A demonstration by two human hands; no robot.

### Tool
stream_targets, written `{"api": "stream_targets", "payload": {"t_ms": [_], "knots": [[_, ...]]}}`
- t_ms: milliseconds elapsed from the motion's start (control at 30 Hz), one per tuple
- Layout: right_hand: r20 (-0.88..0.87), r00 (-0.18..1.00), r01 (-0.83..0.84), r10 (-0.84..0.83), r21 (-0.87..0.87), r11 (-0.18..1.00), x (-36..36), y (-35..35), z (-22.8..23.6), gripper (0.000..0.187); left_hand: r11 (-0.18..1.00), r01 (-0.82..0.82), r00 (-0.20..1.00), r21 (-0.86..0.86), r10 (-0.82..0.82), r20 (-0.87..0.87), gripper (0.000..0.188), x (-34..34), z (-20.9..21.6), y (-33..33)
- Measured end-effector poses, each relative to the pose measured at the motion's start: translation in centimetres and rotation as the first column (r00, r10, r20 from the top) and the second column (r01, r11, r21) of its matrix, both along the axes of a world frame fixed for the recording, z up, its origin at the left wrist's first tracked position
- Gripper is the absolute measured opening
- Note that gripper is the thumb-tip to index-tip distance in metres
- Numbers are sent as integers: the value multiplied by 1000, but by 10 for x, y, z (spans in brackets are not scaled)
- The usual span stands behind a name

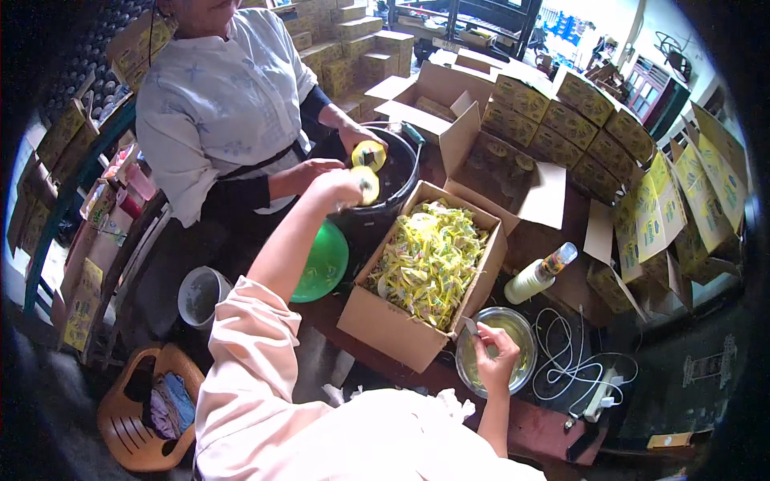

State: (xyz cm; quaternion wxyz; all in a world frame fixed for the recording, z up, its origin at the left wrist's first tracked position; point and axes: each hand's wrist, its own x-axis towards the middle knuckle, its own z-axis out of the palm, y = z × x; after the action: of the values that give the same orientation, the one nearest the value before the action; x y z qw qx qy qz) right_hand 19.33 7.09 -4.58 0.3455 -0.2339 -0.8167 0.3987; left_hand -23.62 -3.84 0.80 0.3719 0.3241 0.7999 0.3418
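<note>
My left hand [340, 191] reaches far forward over the black bucket [391, 210], its fingers closed on a round yellow piece [369, 184] with a dark middle. Right beside it, a co-worker's hand [359, 138] holds a similar yellow round piece [369, 154]. Above the clear bowl [531, 370], my right hand [496, 357] pinches a small pale flat piece [470, 325]; its exact kind is too small to make out. Between my arms stands an open cardboard box [395, 330], heaped with small yellow-and-white wrapped pieces [433, 260].
A white bottle [531, 280] stands behind the bowl, near a white cable [565, 370] and power strip [597, 399]. Yellow printed cartons [553, 112] are stacked behind. A green basin [322, 264], white bucket [202, 295] and brown chair [132, 413] are to the left.
</note>
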Motion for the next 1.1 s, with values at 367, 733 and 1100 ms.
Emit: {"api": "stream_targets", "payload": {"t_ms": [367, 733, 1100], "knots": [[-283, 903, -60, -323, -829, 556, -1, 16, -33, 35, 825, 2, 917, 566, 224, -330, 65, 86, -10, -13], [-436, 888, -166, -148, -602, 781, -35, 21, 13, 26, 633, 54, 969, 772, 153, -193, 67, 218, -53, -1], [-112, 962, -88, 248, 734, 673, -55, 20, 90, 26, 662, 82, 895, 745, 279, -347, 66, 248, -16, -18]]}}
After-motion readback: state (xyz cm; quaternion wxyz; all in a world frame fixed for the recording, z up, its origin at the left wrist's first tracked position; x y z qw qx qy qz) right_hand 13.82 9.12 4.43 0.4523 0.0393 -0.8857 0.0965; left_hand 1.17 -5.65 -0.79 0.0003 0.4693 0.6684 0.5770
